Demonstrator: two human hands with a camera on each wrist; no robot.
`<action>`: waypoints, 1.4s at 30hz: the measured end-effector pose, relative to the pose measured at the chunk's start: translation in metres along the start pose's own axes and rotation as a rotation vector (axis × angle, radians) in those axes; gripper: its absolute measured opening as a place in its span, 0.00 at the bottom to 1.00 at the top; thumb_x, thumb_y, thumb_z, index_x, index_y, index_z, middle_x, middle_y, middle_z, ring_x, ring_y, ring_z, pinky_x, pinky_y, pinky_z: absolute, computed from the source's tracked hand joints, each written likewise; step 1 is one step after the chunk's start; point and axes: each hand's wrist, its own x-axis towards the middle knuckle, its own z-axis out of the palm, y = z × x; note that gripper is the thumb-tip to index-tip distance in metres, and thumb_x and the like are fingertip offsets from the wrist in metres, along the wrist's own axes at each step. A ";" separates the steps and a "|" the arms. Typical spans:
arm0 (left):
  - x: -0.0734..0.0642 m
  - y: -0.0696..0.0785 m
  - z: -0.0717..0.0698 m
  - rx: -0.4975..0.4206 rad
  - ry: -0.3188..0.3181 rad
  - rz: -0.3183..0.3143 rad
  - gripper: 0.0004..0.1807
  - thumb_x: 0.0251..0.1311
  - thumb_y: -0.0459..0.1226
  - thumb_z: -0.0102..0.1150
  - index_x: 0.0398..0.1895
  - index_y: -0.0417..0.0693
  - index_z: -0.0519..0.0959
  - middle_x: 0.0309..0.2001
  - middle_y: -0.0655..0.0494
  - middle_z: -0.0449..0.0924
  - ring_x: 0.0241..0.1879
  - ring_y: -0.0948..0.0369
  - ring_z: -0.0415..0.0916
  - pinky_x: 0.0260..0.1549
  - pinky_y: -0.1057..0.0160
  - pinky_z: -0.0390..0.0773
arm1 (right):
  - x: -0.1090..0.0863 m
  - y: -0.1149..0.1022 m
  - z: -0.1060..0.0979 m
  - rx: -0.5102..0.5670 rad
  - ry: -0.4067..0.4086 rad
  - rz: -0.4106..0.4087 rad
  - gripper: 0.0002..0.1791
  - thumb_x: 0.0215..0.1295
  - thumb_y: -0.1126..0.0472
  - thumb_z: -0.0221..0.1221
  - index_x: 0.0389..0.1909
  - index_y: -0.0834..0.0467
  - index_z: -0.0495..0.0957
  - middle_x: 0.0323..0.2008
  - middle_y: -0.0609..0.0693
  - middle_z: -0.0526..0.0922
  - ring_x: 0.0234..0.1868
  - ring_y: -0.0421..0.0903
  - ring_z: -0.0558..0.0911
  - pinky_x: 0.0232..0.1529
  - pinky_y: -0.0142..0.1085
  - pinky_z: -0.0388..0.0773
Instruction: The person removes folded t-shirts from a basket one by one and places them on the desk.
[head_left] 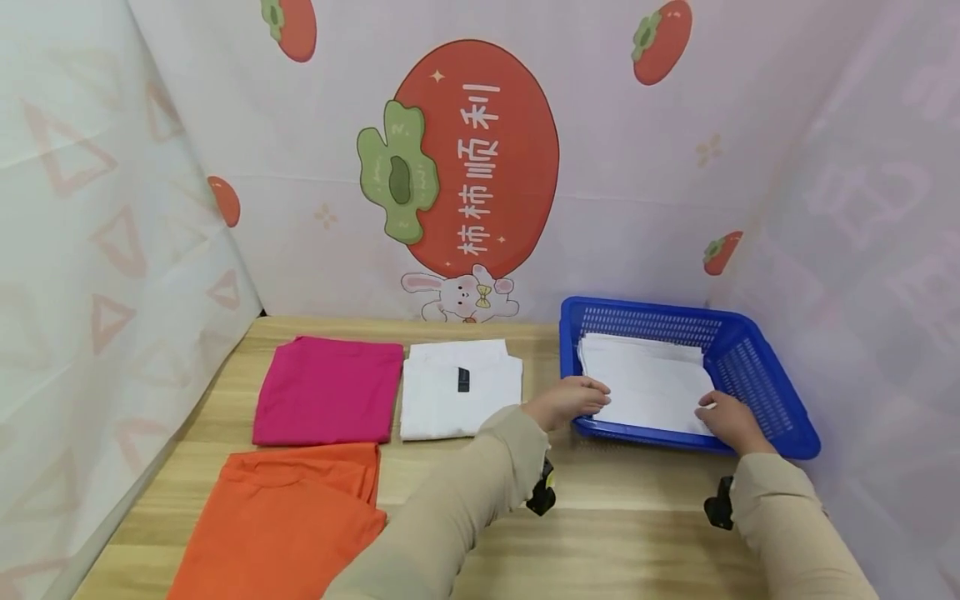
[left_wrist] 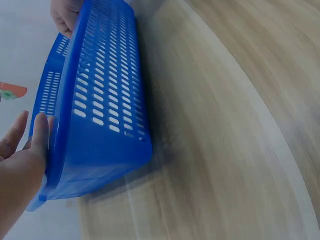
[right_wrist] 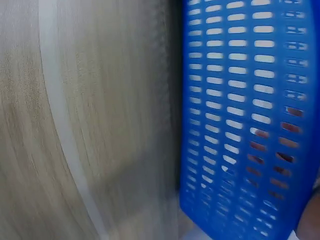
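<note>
A neat stack of folded white cloth [head_left: 648, 383] lies in a blue plastic basket [head_left: 780, 392] at the right of the head view. My left hand [head_left: 567, 402] reaches over the basket's near left corner, its fingertips at the cloth's left edge. In the left wrist view the left hand [left_wrist: 22, 155] shows its fingers spread apart by the blue rim. At the cloth's opposite edge is my right hand [head_left: 733, 421], fingertips bent slightly inward. Through the slots in the right wrist view, parts of the right hand's fingers [right_wrist: 285, 157] show behind the basket wall [right_wrist: 225, 100].
Left of the basket, a folded white shirt [head_left: 461, 408] with a dark label lies beside a folded magenta garment [head_left: 326, 392]. An orange shirt [head_left: 277, 533] lies nearer, partly behind the left sleeve. Printed curtains [head_left: 600, 208] border the wooden table [head_left: 600, 542].
</note>
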 end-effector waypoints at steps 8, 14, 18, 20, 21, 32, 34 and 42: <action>0.021 0.004 0.021 0.164 0.216 -0.073 0.12 0.50 0.35 0.55 0.39 0.41 0.76 0.45 0.54 0.72 0.52 0.53 0.64 0.48 0.57 0.64 | 0.006 -0.002 -0.001 -0.126 -0.087 0.039 0.15 0.55 0.61 0.48 0.34 0.73 0.70 0.29 0.63 0.73 0.29 0.53 0.71 0.31 0.46 0.68; 0.039 -0.005 0.032 0.345 0.378 -0.189 0.17 0.48 0.35 0.55 0.42 0.36 0.75 0.44 0.50 0.74 0.44 0.54 0.70 0.38 0.58 0.71 | 0.009 -0.002 0.000 -0.180 -0.177 0.064 0.22 0.55 0.60 0.47 0.39 0.78 0.68 0.35 0.70 0.72 0.35 0.60 0.72 0.37 0.50 0.68; 0.067 -0.031 0.036 0.335 0.403 -0.231 0.23 0.46 0.37 0.56 0.47 0.35 0.72 0.47 0.46 0.71 0.45 0.52 0.69 0.39 0.56 0.70 | 0.010 0.001 0.002 -0.216 -0.236 0.100 0.29 0.55 0.58 0.47 0.45 0.83 0.62 0.44 0.77 0.66 0.44 0.68 0.68 0.44 0.53 0.64; 0.101 -0.061 0.034 0.346 0.383 -0.261 0.24 0.45 0.41 0.58 0.47 0.38 0.73 0.47 0.49 0.71 0.44 0.53 0.69 0.38 0.56 0.71 | 0.010 0.002 0.002 -0.189 -0.248 0.122 0.31 0.54 0.57 0.47 0.46 0.84 0.59 0.46 0.78 0.63 0.47 0.69 0.64 0.47 0.53 0.62; 0.121 -0.079 0.034 0.363 0.376 -0.278 0.25 0.44 0.43 0.59 0.46 0.40 0.73 0.46 0.50 0.71 0.44 0.53 0.69 0.37 0.56 0.71 | 0.010 0.003 0.003 -0.169 -0.253 0.139 0.32 0.54 0.58 0.47 0.47 0.85 0.58 0.46 0.78 0.62 0.47 0.70 0.64 0.47 0.53 0.61; 0.179 -0.139 0.041 0.423 0.342 -0.373 0.23 0.43 0.45 0.58 0.43 0.43 0.76 0.44 0.51 0.73 0.43 0.53 0.69 0.37 0.56 0.70 | 0.053 0.078 0.027 -0.016 -0.342 0.208 0.37 0.54 0.48 0.51 0.48 0.80 0.62 0.47 0.77 0.62 0.49 0.68 0.63 0.48 0.52 0.62; 0.178 -0.138 0.041 0.438 0.342 -0.369 0.22 0.44 0.44 0.57 0.43 0.42 0.76 0.44 0.51 0.74 0.43 0.54 0.69 0.37 0.57 0.70 | 0.059 0.086 0.029 0.013 -0.349 0.209 0.39 0.53 0.46 0.51 0.49 0.80 0.61 0.48 0.77 0.61 0.50 0.68 0.62 0.48 0.52 0.61; 0.272 -0.220 0.029 0.427 0.351 -0.360 0.25 0.31 0.48 0.65 0.36 0.46 0.78 0.38 0.53 0.75 0.38 0.54 0.71 0.30 0.54 0.71 | 0.030 0.035 0.013 0.139 -0.299 0.302 0.39 0.55 0.55 0.48 0.52 0.86 0.47 0.53 0.81 0.48 0.54 0.72 0.51 0.54 0.53 0.52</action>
